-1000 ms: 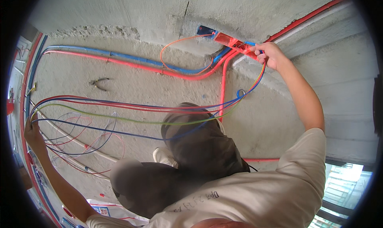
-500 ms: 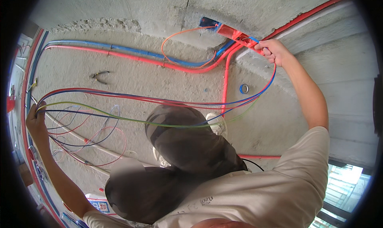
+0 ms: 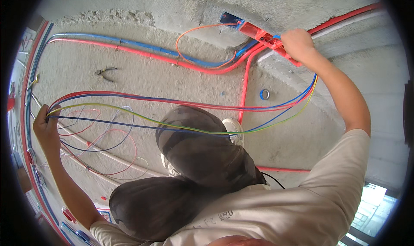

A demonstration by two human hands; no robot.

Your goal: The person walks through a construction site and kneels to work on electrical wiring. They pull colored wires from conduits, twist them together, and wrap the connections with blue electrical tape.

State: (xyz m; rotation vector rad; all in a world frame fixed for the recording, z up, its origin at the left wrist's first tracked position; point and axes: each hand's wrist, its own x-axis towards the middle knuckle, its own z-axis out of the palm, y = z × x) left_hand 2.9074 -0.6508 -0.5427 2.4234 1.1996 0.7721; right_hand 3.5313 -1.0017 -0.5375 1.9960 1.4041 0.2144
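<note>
My left hand [image 3: 46, 123] is closed round a bundle of electrical wires [image 3: 172, 100] in red, blue and yellow-green. The bundle sags across, above my knees, and rises on the right behind my right forearm. My right hand [image 3: 298, 44] is closed against a row of red wall boxes [image 3: 258, 34], its fingers mostly hidden behind its back. At the row's far left end is a blue box [image 3: 230, 19]. From there a thin orange wire [image 3: 177, 43] loops down to the conduit ends.
Blue conduit [image 3: 148, 54] and red conduit [image 3: 146, 57] run along the concrete floor and bend up to the boxes. Pliers [image 3: 105, 74] and a roll of blue tape [image 3: 264, 94] lie on the floor. Loose wire coils [image 3: 131, 149] and pale pipes [image 3: 116, 160] lie below my left hand.
My right hand has turned over and shifted slightly right and up along the boxes. The wire bundle's right end has swung right, and my left hand has moved slightly right.
</note>
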